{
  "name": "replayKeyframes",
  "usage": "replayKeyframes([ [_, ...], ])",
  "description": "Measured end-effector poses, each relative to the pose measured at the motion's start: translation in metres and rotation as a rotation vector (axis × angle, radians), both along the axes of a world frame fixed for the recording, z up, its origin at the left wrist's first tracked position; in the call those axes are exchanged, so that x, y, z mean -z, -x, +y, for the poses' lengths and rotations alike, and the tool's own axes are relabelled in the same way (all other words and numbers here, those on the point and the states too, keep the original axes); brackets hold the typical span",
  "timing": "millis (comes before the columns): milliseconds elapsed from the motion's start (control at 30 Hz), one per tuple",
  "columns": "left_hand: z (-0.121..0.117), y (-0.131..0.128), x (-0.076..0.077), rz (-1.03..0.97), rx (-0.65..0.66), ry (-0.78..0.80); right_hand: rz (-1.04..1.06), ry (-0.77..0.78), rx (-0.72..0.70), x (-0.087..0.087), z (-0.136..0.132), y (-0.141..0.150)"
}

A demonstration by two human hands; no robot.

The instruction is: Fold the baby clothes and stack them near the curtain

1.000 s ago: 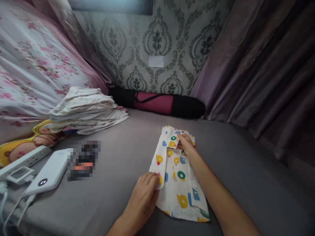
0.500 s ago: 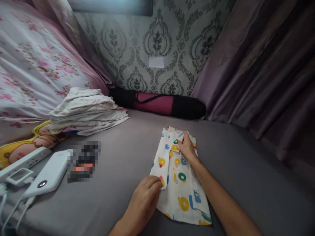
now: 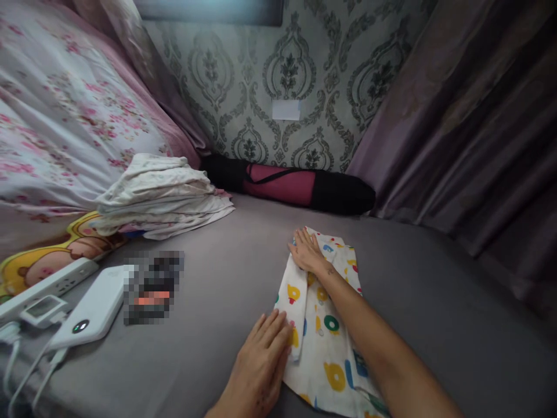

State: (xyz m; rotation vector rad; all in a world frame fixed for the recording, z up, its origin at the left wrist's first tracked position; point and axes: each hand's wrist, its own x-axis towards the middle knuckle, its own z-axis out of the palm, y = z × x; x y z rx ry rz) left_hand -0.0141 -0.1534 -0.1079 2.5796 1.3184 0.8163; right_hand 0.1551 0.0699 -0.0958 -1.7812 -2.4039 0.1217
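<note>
I've got 2 bare hands on 1 white printed cloth, which lies on the grey sheet, right of centre & near the bottom of my head cam view. R hand is open, palm down, fingers a bit spread on the cloth's far L corner. L hand is open too afaict, fingers straight & resting on the near end of a folded strip along the cloth's L side; can't see the thumb properly tho. R forearm crosses over the cloth's R side, so part of it's hidden from me. Well off to the L there's a white power bank w/ cables at its near end, next to a pixelated obj. Behind those, a cloth pile.
</note>
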Motion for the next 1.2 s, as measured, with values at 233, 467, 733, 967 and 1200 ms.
replayKeyframes([
  [233,0.002,0.009,0.027,0.094,0.076,-0.018,-0.031,0.085,0.07,0.02,0.034,-0.004],
  [467,-0.005,0.015,0.02,0.209,0.115,-0.146,-0.001,0.058,0.073,0.022,0.029,-0.004],
  [733,-0.019,0.017,-0.009,0.196,0.14,0.065,0.159,-0.022,0.069,0.014,0.026,-0.006],
  [967,-0.023,0.038,-0.017,0.082,-0.025,0.168,0.128,-0.035,-0.077,0.003,-0.03,0.012],
  [1200,-0.018,0.044,-0.001,0.032,-0.105,0.147,0.036,-0.025,-0.082,0.018,-0.068,0.024],
])
